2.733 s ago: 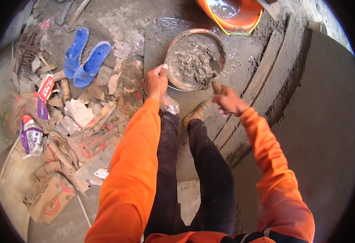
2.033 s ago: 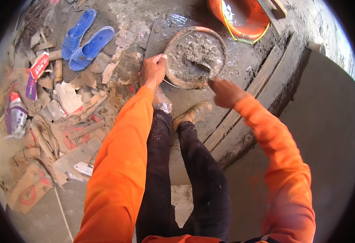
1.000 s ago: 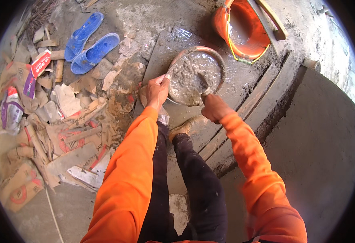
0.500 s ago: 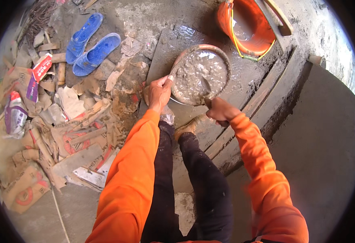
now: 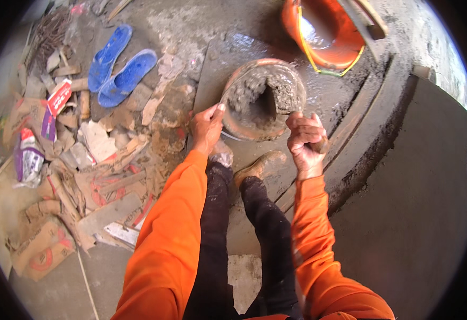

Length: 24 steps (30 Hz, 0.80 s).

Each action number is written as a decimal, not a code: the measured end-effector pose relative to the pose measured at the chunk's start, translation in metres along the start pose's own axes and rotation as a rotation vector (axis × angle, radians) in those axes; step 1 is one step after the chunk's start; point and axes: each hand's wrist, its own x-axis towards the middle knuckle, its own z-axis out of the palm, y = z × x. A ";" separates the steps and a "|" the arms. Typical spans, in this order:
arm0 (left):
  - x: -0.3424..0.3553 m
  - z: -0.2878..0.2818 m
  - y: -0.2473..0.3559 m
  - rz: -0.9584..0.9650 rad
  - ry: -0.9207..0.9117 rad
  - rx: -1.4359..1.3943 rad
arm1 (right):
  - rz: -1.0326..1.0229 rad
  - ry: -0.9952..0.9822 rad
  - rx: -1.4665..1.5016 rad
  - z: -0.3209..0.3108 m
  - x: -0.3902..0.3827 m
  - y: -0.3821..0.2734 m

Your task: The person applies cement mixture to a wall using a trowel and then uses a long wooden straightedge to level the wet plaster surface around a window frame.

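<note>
A round bucket (image 5: 232, 127) of wet grey mortar (image 5: 246, 106) stands in front of my feet. My left hand (image 5: 208, 128) is closed on its left rim, thumb on top. My right hand (image 5: 305, 140) is wrapped round the wooden handle of a trowel (image 5: 323, 145) at the bucket's right side. The mortar-coated trowel blade reaches over the bucket, and a dark hollow shows in the mortar beside it. How much mortar lies on the blade is hard to tell.
An orange bucket (image 5: 293, 26) with a yellow rim stands at the far right near a wooden piece (image 5: 371, 18). Blue slippers (image 5: 128, 80) lie far left, above torn cement bags (image 5: 44, 248) and rubble. A smooth grey surface (image 5: 404, 213) spreads to the right beyond a ledge.
My right hand has turned palm-up and moved slightly right, lifting the trowel blade in the mortar and leaving a hollow. My left hand stays on the rim.
</note>
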 end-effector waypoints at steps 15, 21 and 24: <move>0.003 0.019 0.007 0.045 0.087 -0.005 | -0.174 0.323 -3.811 0.037 0.039 -0.078; 0.003 0.006 -0.006 0.048 0.112 0.028 | 0.538 0.716 -2.374 0.007 0.029 -0.051; 0.006 0.012 -0.001 0.044 0.086 0.027 | 0.461 0.650 -2.208 -0.007 0.025 -0.049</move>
